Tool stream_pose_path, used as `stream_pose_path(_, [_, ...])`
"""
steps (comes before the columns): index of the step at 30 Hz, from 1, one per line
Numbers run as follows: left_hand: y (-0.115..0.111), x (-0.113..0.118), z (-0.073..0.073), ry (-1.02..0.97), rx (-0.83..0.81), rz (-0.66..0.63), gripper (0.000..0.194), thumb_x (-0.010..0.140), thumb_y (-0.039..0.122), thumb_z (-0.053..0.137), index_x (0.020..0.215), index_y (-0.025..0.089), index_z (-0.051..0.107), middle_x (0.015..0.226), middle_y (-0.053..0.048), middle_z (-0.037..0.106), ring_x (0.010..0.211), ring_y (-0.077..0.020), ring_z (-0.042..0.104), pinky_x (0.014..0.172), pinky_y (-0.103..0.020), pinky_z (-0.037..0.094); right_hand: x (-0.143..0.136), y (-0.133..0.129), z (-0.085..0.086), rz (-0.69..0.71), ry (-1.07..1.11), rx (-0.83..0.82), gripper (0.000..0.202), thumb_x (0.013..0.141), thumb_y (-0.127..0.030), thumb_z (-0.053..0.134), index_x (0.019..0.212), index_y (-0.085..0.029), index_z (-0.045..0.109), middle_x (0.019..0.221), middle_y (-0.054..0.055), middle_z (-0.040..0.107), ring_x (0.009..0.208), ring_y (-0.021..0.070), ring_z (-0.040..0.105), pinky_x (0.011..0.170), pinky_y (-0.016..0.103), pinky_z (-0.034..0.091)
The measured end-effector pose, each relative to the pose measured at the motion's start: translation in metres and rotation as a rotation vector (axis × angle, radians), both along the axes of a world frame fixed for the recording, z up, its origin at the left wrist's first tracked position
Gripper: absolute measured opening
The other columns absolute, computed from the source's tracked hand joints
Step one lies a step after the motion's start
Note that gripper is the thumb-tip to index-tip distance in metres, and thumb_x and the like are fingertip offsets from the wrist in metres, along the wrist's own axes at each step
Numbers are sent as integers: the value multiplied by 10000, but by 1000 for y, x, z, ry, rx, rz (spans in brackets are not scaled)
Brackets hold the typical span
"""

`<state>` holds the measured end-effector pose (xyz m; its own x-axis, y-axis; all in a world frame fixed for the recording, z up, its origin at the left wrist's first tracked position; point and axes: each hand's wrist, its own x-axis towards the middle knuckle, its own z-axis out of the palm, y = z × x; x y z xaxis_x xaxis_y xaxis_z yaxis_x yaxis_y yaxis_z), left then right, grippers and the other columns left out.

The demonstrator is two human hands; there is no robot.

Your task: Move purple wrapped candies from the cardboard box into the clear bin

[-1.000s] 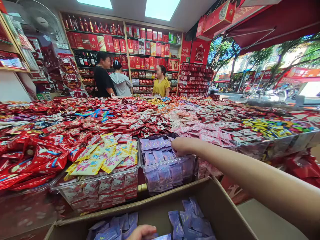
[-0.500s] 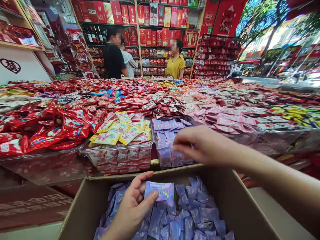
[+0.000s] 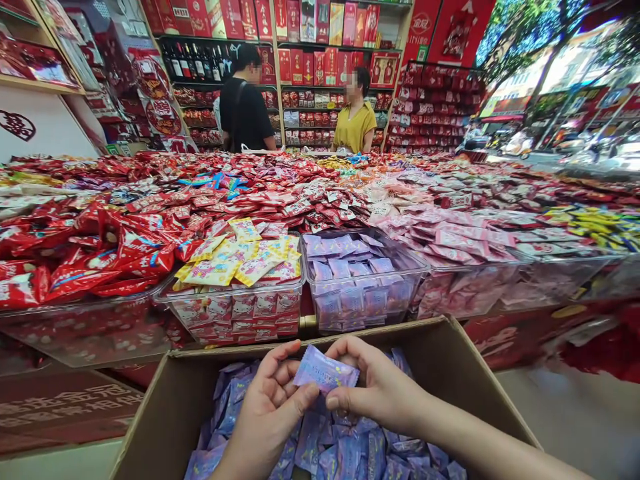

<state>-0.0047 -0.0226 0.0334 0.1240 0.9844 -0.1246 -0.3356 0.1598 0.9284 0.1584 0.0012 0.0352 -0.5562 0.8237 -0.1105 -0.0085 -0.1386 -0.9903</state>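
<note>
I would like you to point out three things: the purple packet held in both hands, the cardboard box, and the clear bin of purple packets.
purple packet (image 3: pixel 325 370), head view, middle of its wrapper.
cardboard box (image 3: pixel 165 400), head view, bare left inner wall.
clear bin (image 3: pixel 367 303), head view, front wall.

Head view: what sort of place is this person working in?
Most likely a sweet shop open to the street. Wrapped sweets fill clear bins across a wide counter, red gift boxes line the back shelves, and both hands hold a purple packet over a cardboard box of the same.

Cardboard box (image 3: pixel 465 363) walls hem hands; top open.
</note>
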Motion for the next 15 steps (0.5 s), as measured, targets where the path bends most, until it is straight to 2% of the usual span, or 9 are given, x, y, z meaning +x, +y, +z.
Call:
stream_pose_path(2, [1, 0, -2, 52, -18, -10, 441, 674, 186, 660, 1038, 213, 414, 744, 19, 640, 676, -118, 585, 644, -218, 440, 1, -2, -3, 14, -35, 27, 293, 645, -237, 642, 838, -183, 430, 655, -51, 491, 521, 74, 438, 493, 201, 374])
stream_pose_path(4, [1, 0, -5, 127, 10, 1, 400, 676, 196, 651, 1014, 220, 438, 692, 42, 629, 661, -110, 577, 636, -204, 437, 2, -3, -4, 25, -130, 183, 279, 641, -261, 651, 843, -172, 480, 719, -22, 529, 619, 102, 476, 561, 215, 390])
stream_pose_path(7, [-2, 0, -13, 281, 141, 58, 361, 676, 191, 632, 1004, 248, 491, 660, 68, 576, 640, -93, 541, 613, -172, 423, 3, -5, -2, -17, -235, 455, 330, 662, -299, 639, 951, -179, 536, 882, 23, 570, 794, 143, 497, 698, 242, 389])
stream_pose_path(9, [-5, 0, -20, 347, 236, 55, 363, 687, 194, 611, 1024, 274, 504, 660, 67, 555, 619, -93, 521, 582, -171, 413, 3, -5, -1, -62, -269, 569, 264, 705, -306, 598, 935, -178, 574, 868, 32, 587, 799, 143, 503, 709, 241, 382])
stream_pose_path(12, [-7, 0, -28, 343, 295, 31, 405, 681, 224, 613, 1059, 301, 489, 744, 40, 589, 689, -124, 548, 591, -196, 422, 2, -4, 0, -86, -289, 595, 152, 737, -276, 556, 801, -156, 626, 730, 29, 595, 685, 124, 510, 623, 219, 381])
stream_pose_path(15, [-6, -1, -33, 264, 245, 0, 441, 622, 253, 675, 1033, 301, 522, 815, 23, 614, 702, -135, 557, 609, -215, 433, 0, -3, 0, -118, -249, 512, 146, 704, -259, 581, 757, -134, 634, 696, 32, 602, 644, 121, 514, 593, 211, 381])
